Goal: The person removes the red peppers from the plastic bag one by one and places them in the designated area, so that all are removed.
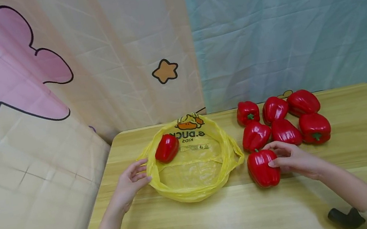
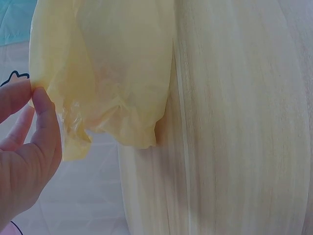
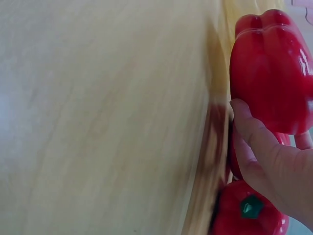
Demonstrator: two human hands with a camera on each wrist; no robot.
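Note:
A yellow plastic bag point(image 1: 193, 194) stands with its mouth spread wide on the table. Inside it, toward the left, lies one red bell pepper point(image 1: 167, 148). My left hand point(image 1: 130, 183) is at the bag's left rim; the left wrist view shows thumb and fingertip pinching the thin yellow edge point(image 2: 54, 63). To the right of the bag, my right hand point(image 1: 295, 160) grips another red bell pepper point(image 1: 263, 170) from its right side, and in the right wrist view this pepper point(image 3: 271, 73) appears raised off the tabletop, thumb against its surface.
Several more red bell peppers point(image 1: 285, 134) sit in two rows at the table's back right, just behind my right hand. A wooden table point(image 1: 223, 221) lies under everything. Printed curtains point(image 1: 246, 31) hang along its back edge and left side.

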